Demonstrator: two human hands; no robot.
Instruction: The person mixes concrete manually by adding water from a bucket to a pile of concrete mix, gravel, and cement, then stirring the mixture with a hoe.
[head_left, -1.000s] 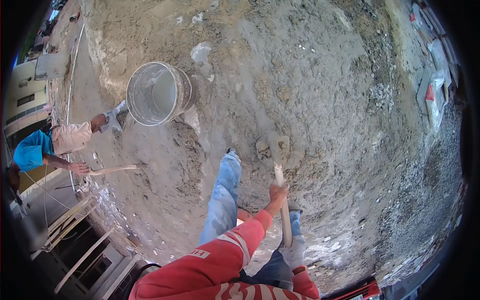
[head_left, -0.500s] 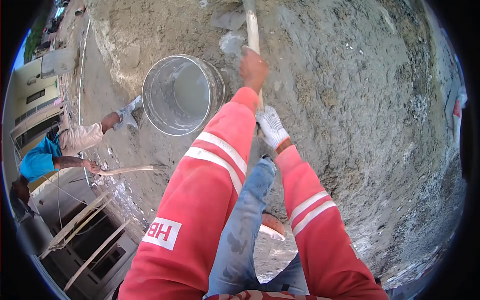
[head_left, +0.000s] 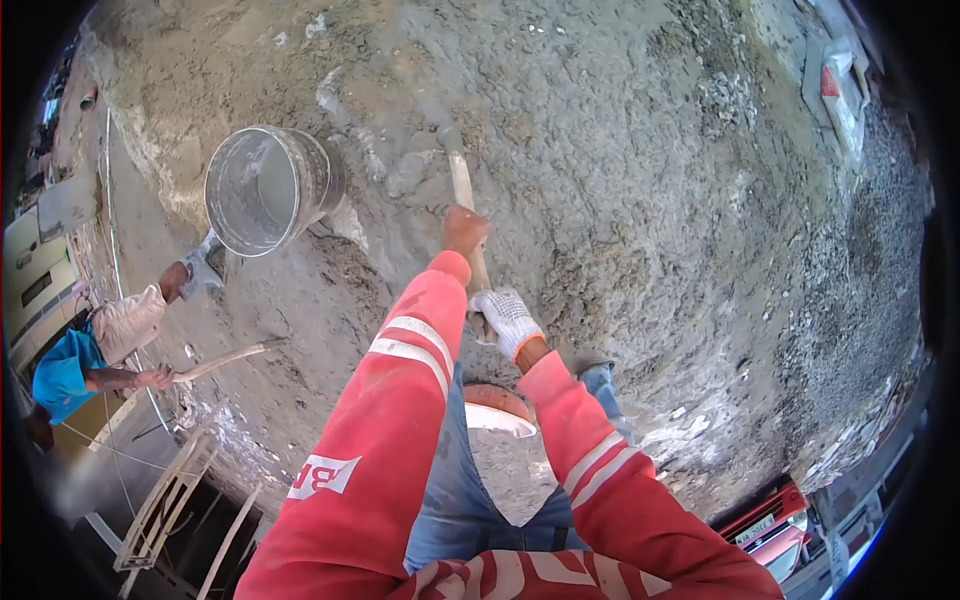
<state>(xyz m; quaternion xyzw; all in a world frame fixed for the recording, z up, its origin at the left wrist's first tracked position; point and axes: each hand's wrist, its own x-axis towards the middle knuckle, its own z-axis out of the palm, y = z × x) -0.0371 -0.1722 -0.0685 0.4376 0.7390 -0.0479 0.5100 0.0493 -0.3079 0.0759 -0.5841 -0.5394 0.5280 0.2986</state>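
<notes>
My bare left hand [head_left: 465,232] is wrapped around a long wooden tool handle [head_left: 461,180], fairly far along it. Nearer my body, my right hand [head_left: 508,318] in a white dotted knit glove grips the end of the same handle. The far end runs down into the wet grey mortar mix [head_left: 590,170]; the tool's head is covered by the mix, so its kind cannot be made out. Left of the handle stands a mortar-smeared bucket [head_left: 325,175], tilted in view, with greyish liquid inside.
At left a co-worker in a blue shirt [head_left: 68,375] holds another wooden handle [head_left: 230,360]. A reddish round container [head_left: 500,405] sits between my legs. A white bag [head_left: 845,95] lies upper right, gravel [head_left: 850,270] at right, a red vehicle [head_left: 765,515] lower right.
My hands and the handle have come back toward my body, and the handle's far end now shows in the mix. The view has shifted, with the bucket further left.
</notes>
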